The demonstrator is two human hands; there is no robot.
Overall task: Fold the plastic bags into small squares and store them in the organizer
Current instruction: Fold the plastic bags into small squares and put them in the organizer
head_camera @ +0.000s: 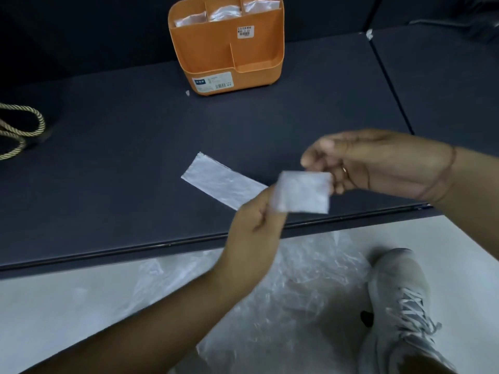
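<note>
My left hand [256, 225] pinches a small folded square of clear plastic bag [305, 193] by its left edge, above the table's front edge. My right hand [378, 163] hovers just right of the square, fingers loosely curled and blurred; whether they touch the square I cannot tell. A second bag folded into a long strip [218, 182] lies flat on the dark table [108, 157]. The orange organizer [229, 49] stands at the back, with folded bags [224, 12] in its rear compartments.
Crumpled clear plastic bags [297, 279] lie on the pale floor below the table edge, beside a grey sneaker [399, 306]. A gold braided cord [21, 130] lies at the table's left. A small white scrap [187, 93] sits by the organizer's base.
</note>
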